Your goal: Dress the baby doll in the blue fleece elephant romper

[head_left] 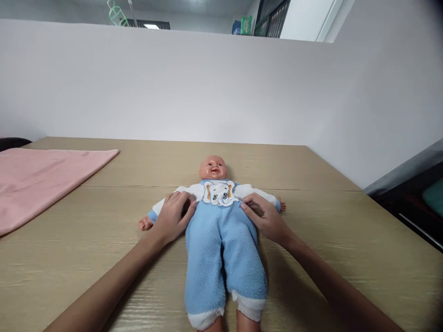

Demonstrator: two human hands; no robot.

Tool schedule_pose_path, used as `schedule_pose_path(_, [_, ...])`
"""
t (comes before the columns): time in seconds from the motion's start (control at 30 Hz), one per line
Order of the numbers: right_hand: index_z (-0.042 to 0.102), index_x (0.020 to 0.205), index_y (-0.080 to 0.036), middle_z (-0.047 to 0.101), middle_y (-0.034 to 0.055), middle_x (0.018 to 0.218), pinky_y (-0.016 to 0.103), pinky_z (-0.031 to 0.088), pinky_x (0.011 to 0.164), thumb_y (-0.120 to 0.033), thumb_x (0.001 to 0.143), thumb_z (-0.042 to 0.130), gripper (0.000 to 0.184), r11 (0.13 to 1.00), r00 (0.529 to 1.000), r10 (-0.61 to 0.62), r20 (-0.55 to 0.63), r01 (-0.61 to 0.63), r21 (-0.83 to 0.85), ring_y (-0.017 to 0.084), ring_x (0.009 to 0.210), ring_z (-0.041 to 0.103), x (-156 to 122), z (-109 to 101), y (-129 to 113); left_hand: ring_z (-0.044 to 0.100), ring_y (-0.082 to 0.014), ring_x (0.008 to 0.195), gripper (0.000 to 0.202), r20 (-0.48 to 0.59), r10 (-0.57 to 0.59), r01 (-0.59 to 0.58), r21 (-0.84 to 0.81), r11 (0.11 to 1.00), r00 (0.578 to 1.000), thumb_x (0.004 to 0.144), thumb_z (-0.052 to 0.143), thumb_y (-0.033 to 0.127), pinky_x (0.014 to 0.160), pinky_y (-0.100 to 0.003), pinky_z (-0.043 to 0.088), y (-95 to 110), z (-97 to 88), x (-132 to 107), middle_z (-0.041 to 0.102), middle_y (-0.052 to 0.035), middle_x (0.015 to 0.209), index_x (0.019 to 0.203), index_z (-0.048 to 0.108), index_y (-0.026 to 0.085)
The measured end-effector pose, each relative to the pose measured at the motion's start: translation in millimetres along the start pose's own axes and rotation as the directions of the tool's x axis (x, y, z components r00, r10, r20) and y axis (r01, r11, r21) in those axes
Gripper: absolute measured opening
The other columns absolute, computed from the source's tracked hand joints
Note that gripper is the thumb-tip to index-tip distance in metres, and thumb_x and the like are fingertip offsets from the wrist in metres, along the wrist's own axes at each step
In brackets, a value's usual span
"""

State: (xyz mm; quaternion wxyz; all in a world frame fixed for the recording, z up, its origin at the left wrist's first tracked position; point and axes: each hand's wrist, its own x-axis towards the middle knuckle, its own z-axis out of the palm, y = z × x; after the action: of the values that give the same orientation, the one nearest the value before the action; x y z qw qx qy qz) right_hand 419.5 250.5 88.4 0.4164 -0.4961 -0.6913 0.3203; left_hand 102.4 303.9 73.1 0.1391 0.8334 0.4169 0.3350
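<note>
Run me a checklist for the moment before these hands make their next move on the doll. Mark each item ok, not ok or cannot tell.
1. Doll lies flat on its back on the table, head pointing away from the person: ok.
2. Left hand touches the doll's side, below its arm: ok.
3. Right hand touches the opposite side at the same height: ok.
4. Fingers closed firmly around the torso: cannot tell; both hands rest against the sides.
5. Pink cloth lies apart from the doll, far left on the table: ok.
</note>
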Motion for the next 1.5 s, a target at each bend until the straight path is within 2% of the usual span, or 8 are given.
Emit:
schedule_pose_path(0.2, [0.058,0.097,-0.026,0.052,-0.0019,0.086,0.031,0.044,0.076,-0.064,0.106,0.053,0.039,0.968,0.992,0.125,0.026,-0.128,0.216,0.018,0.079,0.049,16,0,27,0.060,-0.0305,0.102,0.037,0.086,-0.094,0.086,0.097,0.992,0.992,0.112,0.040,0.051,0.101,-0.050,0.042,8,-4.3,0,0.067,-0.0069,0.099,0.099,0.059,0.022])
schedule_pose_path(0.43, [0.059,0.103,-0.026,0.059,-0.0006,0.091,0.031,0.050,0.078,-0.070,0.094,0.068,0.045,0.955,0.987,0.147,0.061,-0.158,0.251,0.019,0.083,0.057,14,11,39,0.060,-0.0266,0.100,0.041,0.280,-0.216,0.267,-0.156,0.951,0.935,0.107,0.046,0.064,0.117,-0.054,0.028,9,-17.2,-1,0.066,0.0008,0.095,0.100,0.059,0.026])
schedule_pose_path(0.6, [0.060,0.116,-0.026,0.063,0.0044,0.113,0.038,0.048,0.105,-0.054,0.095,0.072,0.037,0.978,0.995,0.101,-0.027,-0.094,0.186,0.025,0.112,0.061,6,10,37,0.059,-0.0258,0.092,0.038,0.168,-0.185,0.204,-0.102,0.974,0.968,0.108,0.041,0.054,0.110,-0.053,0.035,0,-10.1,-2,0.066,-0.0005,0.087,0.089,0.057,0.024])
schedule_pose_path(0.83, [0.060,0.118,-0.026,0.067,0.0091,0.123,0.048,0.045,0.114,-0.027,0.098,0.046,0.024,0.993,0.983,0.020,-0.181,-0.040,-0.108,0.029,0.123,0.059,-4,23,35,0.062,-0.0243,0.087,0.025,0.006,-0.091,0.090,0.110,0.990,0.996,0.112,0.037,0.038,0.106,-0.053,0.038,-7,10.2,-10,0.067,-0.0009,0.088,0.097,0.052,0.025])
schedule_pose_path(1.13, [0.055,0.113,-0.024,0.063,0.0132,0.113,0.056,0.046,0.106,-0.035,0.100,0.058,0.017,0.944,0.923,-0.053,-0.382,-0.078,-0.321,0.034,0.111,0.057,-17,28,31,0.066,-0.0278,0.107,0.013,-0.140,-0.076,0.085,0.063,0.994,0.987,0.106,0.048,0.024,0.107,-0.052,0.040,-6,13.0,-9,0.069,-0.0062,0.112,0.118,0.053,0.024])
schedule_pose_path(1.27, [0.054,0.124,-0.027,0.062,0.0113,0.116,0.052,0.052,0.097,-0.035,0.105,0.057,0.021,0.925,0.926,-0.087,-0.366,-0.062,-0.375,0.031,0.106,0.058,-61,28,1,0.062,-0.0293,0.107,0.010,-0.224,-0.061,0.057,-0.023,0.998,0.973,0.103,0.052,0.021,0.096,-0.049,0.047,34,-4.7,-16,0.067,-0.0079,0.112,0.111,0.057,0.025])
schedule_pose_path(1.4, [0.055,0.123,-0.031,0.061,0.0084,0.110,0.047,0.059,0.084,-0.035,0.104,0.059,0.020,0.927,0.951,-0.064,-0.303,-0.056,-0.371,0.028,0.094,0.062,-120,34,-38,0.063,-0.0305,0.099,0.004,-0.037,0.021,-0.022,-0.005,1.000,0.999,0.106,0.055,0.031,0.085,-0.049,0.050,109,-18.7,-44,0.072,-0.0057,0.107,0.106,0.059,0.031])
schedule_pose_path(1.5, [0.054,0.135,-0.033,0.064,0.0109,0.124,0.042,0.067,0.081,-0.033,0.101,0.062,0.035,0.941,0.967,-0.056,-0.247,-0.031,-0.337,0.028,0.102,0.071,-152,41,-50,0.068,-0.0330,0.095,0.009,0.005,0.083,-0.083,0.059,0.995,0.997,0.103,0.061,0.037,0.084,-0.053,0.054,147,-8.0,-73,0.077,-0.0058,0.105,0.111,0.062,0.033])
